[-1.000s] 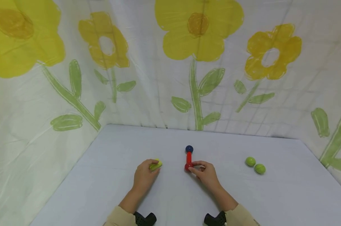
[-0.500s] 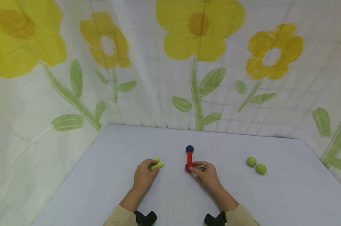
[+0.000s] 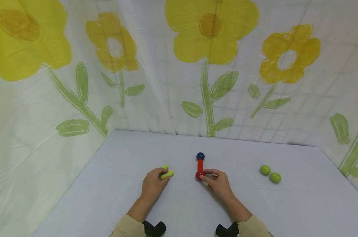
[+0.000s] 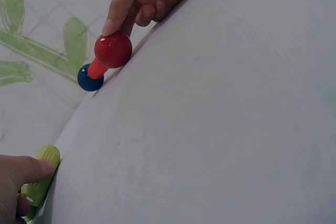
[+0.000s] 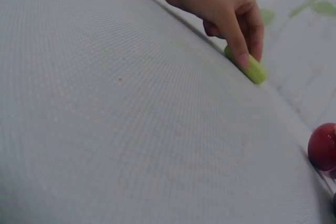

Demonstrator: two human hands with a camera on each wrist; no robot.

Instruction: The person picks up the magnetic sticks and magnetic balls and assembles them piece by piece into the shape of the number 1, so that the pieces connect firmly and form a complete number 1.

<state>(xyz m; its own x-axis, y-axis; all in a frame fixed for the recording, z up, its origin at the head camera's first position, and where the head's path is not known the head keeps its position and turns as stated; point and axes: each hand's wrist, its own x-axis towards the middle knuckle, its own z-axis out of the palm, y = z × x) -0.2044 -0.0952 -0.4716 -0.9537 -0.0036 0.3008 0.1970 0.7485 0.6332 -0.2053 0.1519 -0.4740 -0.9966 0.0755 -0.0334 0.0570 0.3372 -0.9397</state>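
Note:
Two short yellow-green rods lie side by side on the table at my left hand (image 3: 152, 185); the near rod (image 3: 168, 174) is pinched under the thumb, and the far rod (image 3: 165, 167) shows beyond it, partly hidden by the fingers. In the left wrist view the thumb presses the ribbed side of one green rod (image 4: 49, 157). My right hand (image 3: 219, 185) pinches a red ball (image 3: 199, 175) between thumb and fingers. From that ball a red rod (image 3: 200, 165) runs away to a dark blue ball (image 3: 200, 156), the three joined like a dumbbell.
Two green balls, a far one (image 3: 265, 170) and a near striped one (image 3: 275, 177), rest on the white table (image 3: 300, 204) at the right. A cloth backdrop with painted yellow flowers (image 3: 209, 25) hangs behind the table's far edge.
The yellow-green rods have turned in my left fingers, and the near one now shows more clearly apart from the far one. My right hand keeps its hold on the red ball.

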